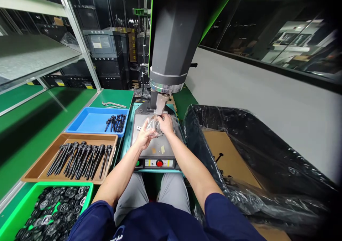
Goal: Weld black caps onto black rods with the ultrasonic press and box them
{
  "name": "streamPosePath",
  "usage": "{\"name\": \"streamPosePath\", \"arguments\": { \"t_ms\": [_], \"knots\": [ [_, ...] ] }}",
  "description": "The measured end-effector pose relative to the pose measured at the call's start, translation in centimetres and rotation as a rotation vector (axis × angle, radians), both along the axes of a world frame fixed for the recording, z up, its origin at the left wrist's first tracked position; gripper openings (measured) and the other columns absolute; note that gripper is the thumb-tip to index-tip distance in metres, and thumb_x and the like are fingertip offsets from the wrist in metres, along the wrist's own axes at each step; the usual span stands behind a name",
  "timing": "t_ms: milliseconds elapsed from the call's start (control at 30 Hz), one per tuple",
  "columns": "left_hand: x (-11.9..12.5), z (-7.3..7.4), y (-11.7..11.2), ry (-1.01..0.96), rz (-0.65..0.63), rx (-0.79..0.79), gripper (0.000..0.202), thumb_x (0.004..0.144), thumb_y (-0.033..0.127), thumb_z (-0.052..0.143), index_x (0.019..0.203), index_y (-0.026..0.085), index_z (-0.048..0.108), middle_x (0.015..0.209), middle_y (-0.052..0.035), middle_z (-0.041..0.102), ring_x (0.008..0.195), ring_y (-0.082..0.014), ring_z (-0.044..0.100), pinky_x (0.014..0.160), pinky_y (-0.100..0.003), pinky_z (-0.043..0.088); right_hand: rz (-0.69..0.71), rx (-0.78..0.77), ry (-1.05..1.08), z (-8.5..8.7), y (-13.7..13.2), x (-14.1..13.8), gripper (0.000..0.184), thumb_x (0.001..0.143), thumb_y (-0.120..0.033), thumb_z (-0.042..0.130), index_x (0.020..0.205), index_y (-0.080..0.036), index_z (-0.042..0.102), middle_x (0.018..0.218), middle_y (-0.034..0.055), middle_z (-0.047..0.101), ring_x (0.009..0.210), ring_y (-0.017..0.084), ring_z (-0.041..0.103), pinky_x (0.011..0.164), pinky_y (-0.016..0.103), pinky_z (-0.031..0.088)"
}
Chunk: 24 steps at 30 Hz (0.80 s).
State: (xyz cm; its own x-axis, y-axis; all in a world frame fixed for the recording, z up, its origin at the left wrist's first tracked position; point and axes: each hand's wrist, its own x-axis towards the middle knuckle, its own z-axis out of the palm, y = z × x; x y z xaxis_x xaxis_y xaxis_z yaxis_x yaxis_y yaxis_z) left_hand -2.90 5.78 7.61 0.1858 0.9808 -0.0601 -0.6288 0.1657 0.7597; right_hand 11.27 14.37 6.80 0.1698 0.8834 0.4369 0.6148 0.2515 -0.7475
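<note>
A clear plastic piece (153, 122) lies between the fingers of both hands, right of the left hand (144, 137) and left of the right hand (166, 124). The left thumb and forefinger stand apart at its near side; the right fingers curl in beside a small dark part (160, 116) at their tips. Whether either hand grips firmly, I cannot tell. Just beyond the fingertips is a pale metal tool (161, 104); beneath them, a base plate (158, 143). Well left of the fingers sit a blue tray (85, 120) and brown tray (33, 173).
</note>
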Motion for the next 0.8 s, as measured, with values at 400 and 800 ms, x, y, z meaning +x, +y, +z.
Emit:
{"name": "streamPosePath", "arguments": {
  "t_ms": [400,800],
  "knots": [
    [-1.1,-1.8,-0.4,-0.015,0.008,0.014,0.11,0.063,0.013,0.084,0.155,0.032,0.026,0.067,0.0093,0.058,0.063,-0.0083,0.062,0.076,-0.027,0.053,0.101,-0.328,0.522,-0.7,-5.6,1.6,0.008,0.079,-0.027,0.062,0.083,-0.02,0.062,0.089,0.0058,0.07,0.081,0.022,0.069,0.065,0.033,0.059],
    [-4.2,-5.5,-3.3,0.201,-0.011,-0.156,0.09,0.069,0.021,0.082,0.147,0.018,0.038,0.073,0.0018,0.066,0.064,-0.0117,0.066,0.07,-0.027,0.054,0.597,-0.892,0.756,-3.7,-17.2,2.8,0.03,0.073,-0.039,0.075,0.087,-0.017,0.06,0.075,0.006,0.072,0.058,0.017,0.069,0.044,0.019,0.047]
  ]
}}
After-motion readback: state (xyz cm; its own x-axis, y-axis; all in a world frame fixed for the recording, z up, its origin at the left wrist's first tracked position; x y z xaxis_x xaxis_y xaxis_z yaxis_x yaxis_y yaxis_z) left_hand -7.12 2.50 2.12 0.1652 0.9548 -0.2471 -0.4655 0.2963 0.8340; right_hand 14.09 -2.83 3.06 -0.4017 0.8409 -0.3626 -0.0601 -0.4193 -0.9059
